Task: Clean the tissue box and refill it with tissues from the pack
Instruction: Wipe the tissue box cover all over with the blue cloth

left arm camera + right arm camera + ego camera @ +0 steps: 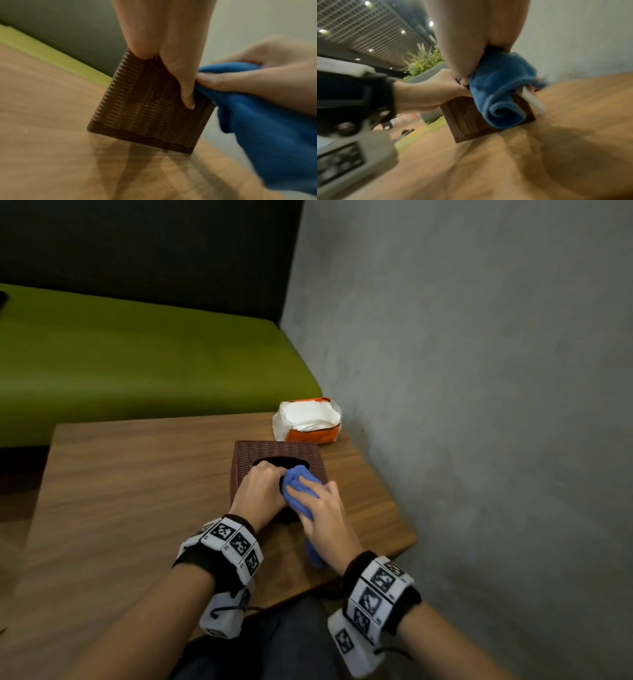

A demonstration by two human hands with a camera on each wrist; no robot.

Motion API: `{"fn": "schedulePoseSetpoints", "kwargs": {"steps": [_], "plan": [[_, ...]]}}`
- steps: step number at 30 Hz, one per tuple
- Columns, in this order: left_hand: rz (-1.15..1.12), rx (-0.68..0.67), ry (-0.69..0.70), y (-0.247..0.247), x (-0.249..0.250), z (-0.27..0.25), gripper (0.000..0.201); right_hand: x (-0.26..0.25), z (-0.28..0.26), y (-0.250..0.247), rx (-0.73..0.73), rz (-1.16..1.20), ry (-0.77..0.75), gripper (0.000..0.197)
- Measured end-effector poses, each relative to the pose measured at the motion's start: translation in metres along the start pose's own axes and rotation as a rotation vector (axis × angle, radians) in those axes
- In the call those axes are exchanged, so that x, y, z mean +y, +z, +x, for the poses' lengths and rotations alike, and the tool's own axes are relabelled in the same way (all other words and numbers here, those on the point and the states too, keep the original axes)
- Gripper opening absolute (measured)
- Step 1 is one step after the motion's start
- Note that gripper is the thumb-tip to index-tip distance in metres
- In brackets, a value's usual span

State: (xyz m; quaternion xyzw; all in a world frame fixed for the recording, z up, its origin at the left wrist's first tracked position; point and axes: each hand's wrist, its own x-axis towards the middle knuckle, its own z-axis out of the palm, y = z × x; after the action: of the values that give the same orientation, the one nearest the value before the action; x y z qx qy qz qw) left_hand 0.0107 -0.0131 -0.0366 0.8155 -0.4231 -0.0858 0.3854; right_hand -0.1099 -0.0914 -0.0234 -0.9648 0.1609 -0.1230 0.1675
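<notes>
A brown woven tissue box (260, 453) stands on the wooden table (137, 491), its oval top opening dark. My left hand (260, 491) grips the box's near top edge, thumb down its side (187, 97). My right hand (318, 508) holds a blue cloth (301, 484) bunched against the box's top and right side; the cloth (498, 97) hangs rolled over the box (467, 120). An opened orange and white tissue pack (308, 421) lies behind the box by the wall. The box (145, 108) rests flat on the table.
A grey wall (479, 405) runs close along the table's right edge. A green bench seat (137, 364) lies beyond the table's far edge. My lap shows below the table's near edge (274, 642).
</notes>
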Motion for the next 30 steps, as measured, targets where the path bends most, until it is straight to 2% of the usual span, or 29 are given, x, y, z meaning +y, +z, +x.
{"fn": "schedulePoseSetpoints", "kwargs": {"steps": [2, 4, 5, 7, 9, 11, 12, 14, 15, 17, 21, 23, 26, 28, 30], "plan": [[0.026, -0.043, 0.002, 0.000, 0.000, 0.000, 0.033, 0.017, -0.002, -0.007, 0.015, -0.039, 0.005, 0.042], [0.073, -0.076, -0.047, 0.001, 0.001, 0.000, 0.055, 0.035, 0.015, -0.012, 0.073, -0.106, 0.128, 0.043], [0.087, -0.062, -0.061, 0.002, 0.004, 0.000, 0.057, 0.035, 0.024, -0.010, 0.085, -0.118, 0.200, 0.043], [0.084, -0.030, -0.055, 0.002, 0.008, 0.000, 0.041, 0.014, 0.031, 0.002, 0.079, -0.109, 0.181, 0.043], [0.074, -0.011, -0.051, 0.000, 0.006, 0.000, 0.022, -0.006, 0.017, 0.011, 0.046, -0.073, 0.042, 0.044], [0.042, -0.020, -0.044, -0.002, 0.005, -0.002, 0.026, 0.004, -0.003, 0.003, 0.031, -0.064, -0.037, 0.045], [0.040, -0.034, -0.045, -0.003, 0.005, -0.002, 0.037, 0.017, -0.005, -0.005, 0.020, -0.095, -0.033, 0.046], [0.084, -0.068, -0.063, -0.001, 0.007, -0.002, 0.056, 0.042, 0.004, -0.017, 0.024, -0.180, 0.055, 0.048], [0.109, -0.071, -0.065, 0.000, 0.008, -0.002, 0.059, 0.047, 0.013, -0.019, 0.025, -0.208, 0.115, 0.046], [0.129, -0.080, -0.066, 0.000, 0.008, 0.000, 0.057, 0.033, 0.027, -0.011, 0.031, -0.204, 0.173, 0.044], [0.064, -0.065, -0.023, -0.003, 0.003, -0.002, 0.030, 0.000, 0.008, 0.007, 0.012, -0.087, -0.014, 0.044], [0.055, -0.064, 0.007, -0.003, 0.003, -0.005, 0.037, 0.016, -0.002, 0.000, 0.012, -0.076, -0.028, 0.046], [0.080, -0.034, 0.026, -0.001, 0.009, -0.007, 0.054, 0.033, 0.013, -0.007, 0.068, -0.111, 0.060, 0.046], [0.093, -0.017, 0.033, 0.001, 0.009, -0.006, 0.051, 0.020, 0.025, -0.003, 0.099, -0.115, 0.116, 0.044], [0.079, -0.001, 0.035, 0.001, 0.006, -0.006, 0.038, 0.004, 0.021, 0.004, 0.106, -0.096, 0.101, 0.041]]}}
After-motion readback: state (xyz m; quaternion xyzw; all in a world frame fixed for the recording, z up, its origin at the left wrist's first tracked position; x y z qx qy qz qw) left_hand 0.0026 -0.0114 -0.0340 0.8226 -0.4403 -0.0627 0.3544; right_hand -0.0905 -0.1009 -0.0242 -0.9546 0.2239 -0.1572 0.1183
